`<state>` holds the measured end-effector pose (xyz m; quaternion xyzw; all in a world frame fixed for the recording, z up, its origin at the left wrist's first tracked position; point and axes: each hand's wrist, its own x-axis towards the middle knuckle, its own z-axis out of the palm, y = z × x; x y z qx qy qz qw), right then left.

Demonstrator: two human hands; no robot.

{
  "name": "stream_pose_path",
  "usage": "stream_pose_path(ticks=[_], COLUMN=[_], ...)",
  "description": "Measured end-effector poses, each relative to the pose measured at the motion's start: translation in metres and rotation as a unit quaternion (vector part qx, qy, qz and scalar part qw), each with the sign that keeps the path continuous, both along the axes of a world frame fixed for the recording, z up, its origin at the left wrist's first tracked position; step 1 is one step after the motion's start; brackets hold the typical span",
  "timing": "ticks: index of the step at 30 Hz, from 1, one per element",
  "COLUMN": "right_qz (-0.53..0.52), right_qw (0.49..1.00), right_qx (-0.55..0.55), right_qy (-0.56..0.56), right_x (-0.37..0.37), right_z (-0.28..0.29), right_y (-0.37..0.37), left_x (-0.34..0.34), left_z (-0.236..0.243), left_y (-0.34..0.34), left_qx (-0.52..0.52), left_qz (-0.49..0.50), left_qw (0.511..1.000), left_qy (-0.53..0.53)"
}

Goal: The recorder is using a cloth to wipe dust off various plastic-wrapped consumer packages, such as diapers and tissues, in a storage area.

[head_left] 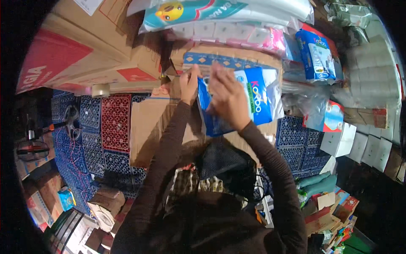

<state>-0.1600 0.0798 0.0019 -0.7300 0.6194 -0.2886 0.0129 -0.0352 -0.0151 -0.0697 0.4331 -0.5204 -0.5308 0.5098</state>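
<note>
A blue and white plastic pack (pixel 264 91) lies tilted in front of me, on or just above a cardboard box. My left hand (pixel 189 86) is closed at the pack's upper left edge, its fingertips pinching the plastic there. Across the pack's left half is my right hand (pixel 228 97), its fingers smeared by motion. Whether it grips the plastic or only passes over it does not show. Clear loose wrapping sticks out at the pack's right end.
Large cardboard boxes (pixel 105 55) stand at the left, with a tape roll (pixel 100 90) by them. White plastic bundles (pixel 228 17) lie at the far side. Another blue pack (pixel 316 55) rests at the right. Blue and red plastic floor grating (pixel 116 122) shows below.
</note>
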Motion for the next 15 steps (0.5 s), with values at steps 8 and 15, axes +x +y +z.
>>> stream_pose_path(ticks=[8,15], right_qz=[-0.296,-0.034], right_qw=[0.952,0.994], right_qx=[-0.05,-0.021], right_qy=[-0.065,-0.097], right_x=[-0.072,0.042], right_z=[0.021,0.005], right_y=[-0.041,0.005], left_x=[-0.005,0.001], left_z=[-0.009,-0.005], left_y=[-0.001,-0.006], left_qx=[0.033,0.006], left_qz=[-0.001,-0.006], left_qw=[0.998,1.0], left_qy=[0.061,0.016])
